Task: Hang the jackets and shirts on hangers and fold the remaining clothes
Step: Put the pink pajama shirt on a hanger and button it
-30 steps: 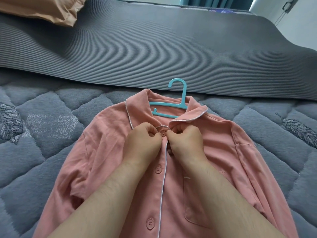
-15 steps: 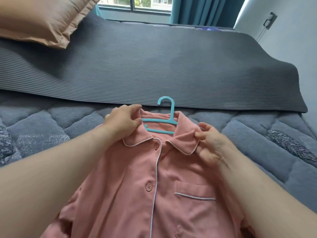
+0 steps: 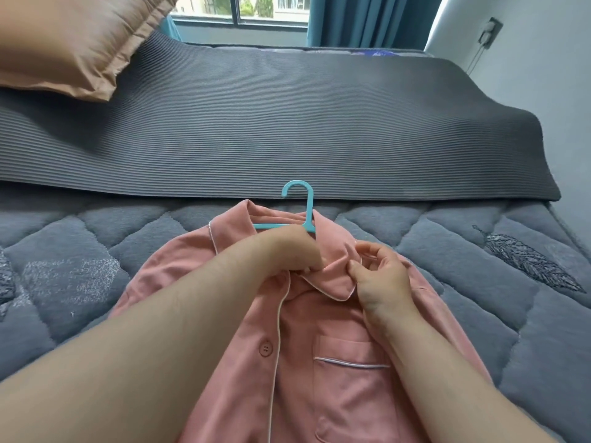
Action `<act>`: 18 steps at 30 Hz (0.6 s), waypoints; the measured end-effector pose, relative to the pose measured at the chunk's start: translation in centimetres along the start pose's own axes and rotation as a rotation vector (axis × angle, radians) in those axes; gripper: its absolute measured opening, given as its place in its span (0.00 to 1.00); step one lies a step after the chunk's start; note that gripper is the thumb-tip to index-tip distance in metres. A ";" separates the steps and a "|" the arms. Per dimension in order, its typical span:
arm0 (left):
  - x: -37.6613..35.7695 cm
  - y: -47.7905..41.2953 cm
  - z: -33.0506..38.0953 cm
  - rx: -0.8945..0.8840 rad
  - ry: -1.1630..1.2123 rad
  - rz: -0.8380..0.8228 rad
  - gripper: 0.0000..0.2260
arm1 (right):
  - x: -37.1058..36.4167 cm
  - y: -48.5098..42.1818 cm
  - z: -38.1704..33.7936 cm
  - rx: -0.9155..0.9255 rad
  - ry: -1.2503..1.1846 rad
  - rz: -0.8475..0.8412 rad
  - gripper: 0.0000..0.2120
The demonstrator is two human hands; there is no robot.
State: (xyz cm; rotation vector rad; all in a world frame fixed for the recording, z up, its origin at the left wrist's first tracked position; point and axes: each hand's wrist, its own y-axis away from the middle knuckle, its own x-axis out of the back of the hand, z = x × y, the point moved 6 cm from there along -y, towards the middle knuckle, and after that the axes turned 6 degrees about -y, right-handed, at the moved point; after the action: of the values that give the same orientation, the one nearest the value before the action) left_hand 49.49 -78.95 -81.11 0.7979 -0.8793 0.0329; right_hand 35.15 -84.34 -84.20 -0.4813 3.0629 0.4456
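Observation:
A pink buttoned shirt [image 3: 323, 378] with white piping lies face up on the quilted bed, buttoned down the front, with a chest pocket at the right. A turquoise hanger [image 3: 303, 206] sits inside its neck, the hook sticking out past the collar. My left hand [image 3: 287, 251] lies over the neck opening, fingers curled on the collar fabric at the centre. My right hand [image 3: 380, 276] pinches the right collar flap between thumb and fingers. Most of the hanger's bar is hidden under the shirt and my left hand.
The grey quilted bedspread [image 3: 80, 251] spreads on both sides of the shirt. A dark ribbed mat [image 3: 271, 123] covers the far half of the bed. A tan pillow [image 3: 70, 43] lies at the far left. A wall [image 3: 543, 75] runs along the right edge.
My hands left the top button and went to the collar. Then my left hand moved from the left collar side to the centre of the neck; my right hand stays on the right flap.

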 end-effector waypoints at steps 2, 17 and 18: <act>-0.1 0.0 0.3 -0.032 0.128 0.019 0.05 | 0.2 0.0 -0.1 0.022 0.008 0.002 0.16; 0.2 -1.0 -0.3 0.124 0.613 0.234 0.13 | 0.0 1.2 0.1 0.085 0.134 -0.130 0.16; 0.3 -1.0 -0.6 0.110 0.556 0.274 0.12 | 0.0 1.3 -0.1 0.128 0.199 -0.113 0.16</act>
State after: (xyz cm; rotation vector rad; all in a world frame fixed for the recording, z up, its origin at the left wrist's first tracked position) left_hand 50.43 -79.41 -81.75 0.7136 -0.4523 0.5248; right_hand 34.75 -83.18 -83.77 -0.7300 3.2019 0.2087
